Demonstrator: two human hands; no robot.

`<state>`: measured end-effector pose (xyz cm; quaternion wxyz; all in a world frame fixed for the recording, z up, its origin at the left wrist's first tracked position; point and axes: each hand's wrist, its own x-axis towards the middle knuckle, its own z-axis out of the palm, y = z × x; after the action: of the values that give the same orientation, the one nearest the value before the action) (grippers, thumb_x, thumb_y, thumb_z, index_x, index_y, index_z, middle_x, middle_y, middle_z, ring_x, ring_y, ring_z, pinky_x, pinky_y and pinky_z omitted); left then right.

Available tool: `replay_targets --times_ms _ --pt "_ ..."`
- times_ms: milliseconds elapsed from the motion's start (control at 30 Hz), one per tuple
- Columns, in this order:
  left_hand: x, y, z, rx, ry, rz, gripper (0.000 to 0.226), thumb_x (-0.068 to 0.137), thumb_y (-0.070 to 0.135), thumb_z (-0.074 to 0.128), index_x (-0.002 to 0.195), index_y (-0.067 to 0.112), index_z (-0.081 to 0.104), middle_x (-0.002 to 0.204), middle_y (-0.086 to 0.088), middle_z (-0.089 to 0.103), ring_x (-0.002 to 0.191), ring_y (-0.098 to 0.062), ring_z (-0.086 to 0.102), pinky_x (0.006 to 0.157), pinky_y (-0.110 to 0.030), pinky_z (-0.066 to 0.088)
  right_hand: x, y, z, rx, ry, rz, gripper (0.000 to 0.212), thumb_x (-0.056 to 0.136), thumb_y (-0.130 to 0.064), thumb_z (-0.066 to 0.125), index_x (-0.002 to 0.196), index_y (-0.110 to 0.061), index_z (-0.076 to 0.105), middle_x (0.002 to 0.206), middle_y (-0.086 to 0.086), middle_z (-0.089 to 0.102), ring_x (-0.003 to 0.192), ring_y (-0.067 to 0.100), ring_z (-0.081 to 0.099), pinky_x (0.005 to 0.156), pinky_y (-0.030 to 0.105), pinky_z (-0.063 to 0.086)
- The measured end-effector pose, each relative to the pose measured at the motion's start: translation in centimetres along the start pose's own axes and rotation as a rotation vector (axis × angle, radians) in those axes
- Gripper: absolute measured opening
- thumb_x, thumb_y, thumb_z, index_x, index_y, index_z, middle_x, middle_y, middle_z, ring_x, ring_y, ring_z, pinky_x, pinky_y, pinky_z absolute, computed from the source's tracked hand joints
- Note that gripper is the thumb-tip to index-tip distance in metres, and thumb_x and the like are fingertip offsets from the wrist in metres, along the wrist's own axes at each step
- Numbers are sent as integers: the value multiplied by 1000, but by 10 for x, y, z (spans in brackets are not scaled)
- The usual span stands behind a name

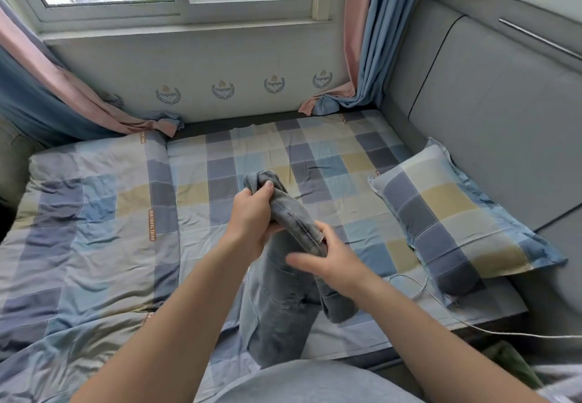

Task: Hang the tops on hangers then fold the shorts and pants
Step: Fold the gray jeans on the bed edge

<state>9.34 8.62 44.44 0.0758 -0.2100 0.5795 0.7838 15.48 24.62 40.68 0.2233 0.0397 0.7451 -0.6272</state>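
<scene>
Pants, where were they?

Off the bed, held up between both hands. The left hand gripped the far end, thumb curled over the denim. The right hand pinched the seamed edge closer to the body, thumb on top, fingers beneath, somewhat blurred.

And the long axis?

The gripped stretch ran diagonally from the left fingers down to the right fingers. The legs hung below both, toward the person's lap.

Which hand was nearer the loose cloth?

The right; a flap dangled just under its fingers. I judged the next move needed the hands drawn apart along that diagonal, to square the fold.
</scene>
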Motion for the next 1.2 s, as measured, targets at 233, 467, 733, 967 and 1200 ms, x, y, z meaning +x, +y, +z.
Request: replay_targets --times_ms 233,467,733,967,1200 --pt "1 3 4 -21 -51 -5 18 103 23 55 108 7 59 104 -16 71 87 -28 75 65 -39 61 15 12 -25 -220 247 -44 19 97 -9 62 88 -26 65 86 0 68 90 24 62 75 33 47" --pt "-1 -30 -19 442 -317 -24 29 92 12 70 119 19 63 121 -6 67 102 -17 67 89 -36 57 23 -21 -37 315 254 23 11 94 -2 62 101 2 70 102 28 72 84 32 72 78 46 61" --pt "-16 -120 -28 742 -310 15 38 89 21 73 125 23 59 117 3 69 107 -15 64 95 -43 53 20 -36 -61 765 32 -39 30 86 -17 63 107 0 74 107 20 72 97 32 71 84 45 59" --pt "-6 -114 -41 808 -3 274 22 97 6 51 98 20 69 88 -1 71 84 -24 63 74 -38 49 18 -39 -76 753 103 -49 29 83 -26 67 102 -4 72 112 20 67 107 34 64 105 54 47" --pt "0 -82 -47 513 131 407 29 104 9 42 79 15 54 71 -1 54 57 -2 44 54 -19 35 19 -25 -89 569 353 118 46 97 -29 61 134 -1 58 130 22 64 114 38 64 101 55 51"
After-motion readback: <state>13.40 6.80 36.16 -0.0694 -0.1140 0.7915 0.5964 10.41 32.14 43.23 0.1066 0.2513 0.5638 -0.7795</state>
